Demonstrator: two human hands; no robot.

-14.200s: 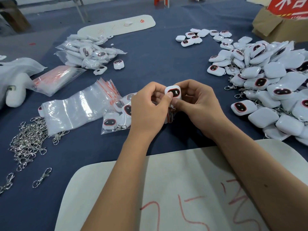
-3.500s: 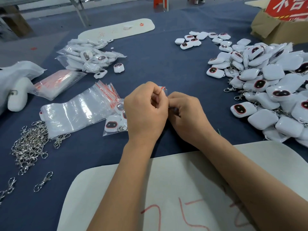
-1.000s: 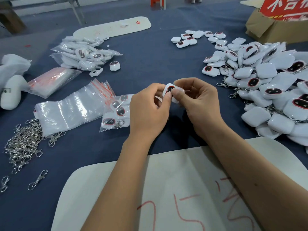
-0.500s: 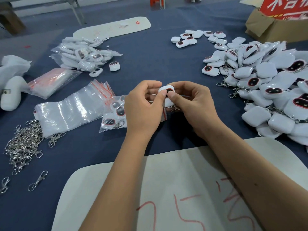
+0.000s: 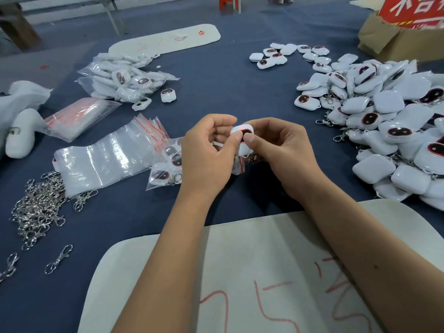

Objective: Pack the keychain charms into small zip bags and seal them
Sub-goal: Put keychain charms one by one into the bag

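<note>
1. Both hands are up over the middle of the worktop [image 5: 216, 75], working on 1 charm. The left hand [image 5: 206, 159] has its fingers curled in, thumb tip pressed on the near edge of the white charm [image 5: 242, 134]. The right hand [image 5: 281, 152] pinches the same charm from the other side, thumb beside the dark oval face.

2. Under the charm a bit of clear plastic with a red strip hangs between the palms; that looks like the small zip bag [image 5: 239, 164]. I would say the charm is being fed into the bag mouth, though the fingers hide the opening and I cannot tell how far in it sits.

3. So the step in hand is loading, not sealing. The next move calls for pushing the charm and its metal clip fully below the red zip line, then running thumb and finger along the strip to close it.

4. Plenty remains: a big heap of loose charms [image 5: 389, 121] lies to the right, empty bags [image 5: 103, 157] lie to the left, and a pile of packed bags [image 5: 125, 80] sits further back on the left.

5. Loose metal clips [image 5: 36, 207] lie at the near left.
</note>
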